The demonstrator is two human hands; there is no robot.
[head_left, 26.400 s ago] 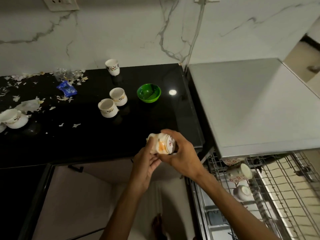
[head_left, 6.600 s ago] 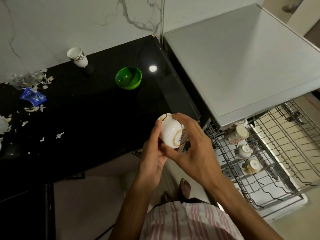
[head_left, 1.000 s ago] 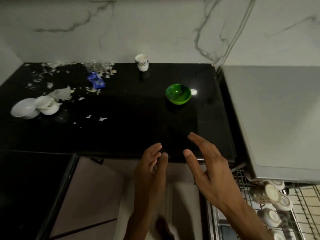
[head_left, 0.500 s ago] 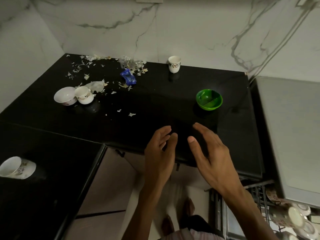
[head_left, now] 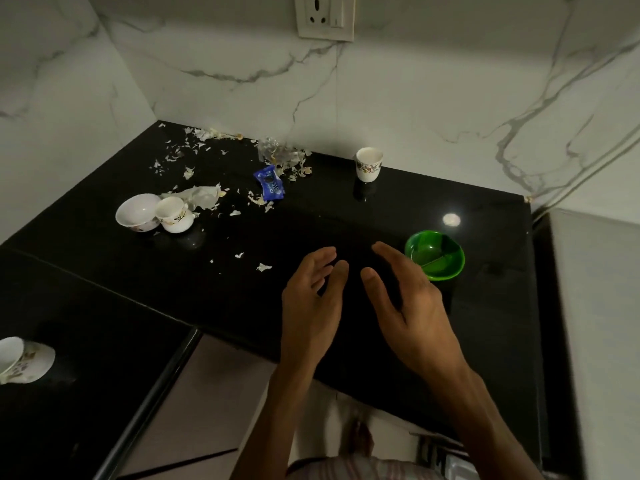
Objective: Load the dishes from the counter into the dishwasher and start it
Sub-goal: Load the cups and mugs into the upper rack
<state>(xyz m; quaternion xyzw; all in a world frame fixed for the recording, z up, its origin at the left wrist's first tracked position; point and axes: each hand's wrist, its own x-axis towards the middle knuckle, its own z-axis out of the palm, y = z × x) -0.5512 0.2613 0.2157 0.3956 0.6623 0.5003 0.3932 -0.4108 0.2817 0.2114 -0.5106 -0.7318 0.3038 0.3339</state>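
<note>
Both hands hover empty over the black counter (head_left: 242, 289), palms facing each other. My left hand (head_left: 311, 303) has relaxed fingers. My right hand (head_left: 408, 306) is spread, its fingers just left of a green bowl (head_left: 435, 255). A small patterned white cup (head_left: 369, 164) stands upright near the back wall. At the left a white bowl (head_left: 136, 213) and a white cup (head_left: 174, 214) sit touching each other. Another white cup (head_left: 22, 358) lies on its side at the left edge. The dishwasher's grey top (head_left: 602, 306) shows at the right; its rack is out of view.
A blue snack wrapper (head_left: 269, 181), crumpled clear plastic (head_left: 273, 152) and several white scraps litter the counter's back left. A wall socket (head_left: 325, 17) sits above on the marble wall. The counter turns a corner at the left.
The view has swung left and up, away from the dishwasher rack. Both empty hands have moved forward over the counter, toward the green bowl.
</note>
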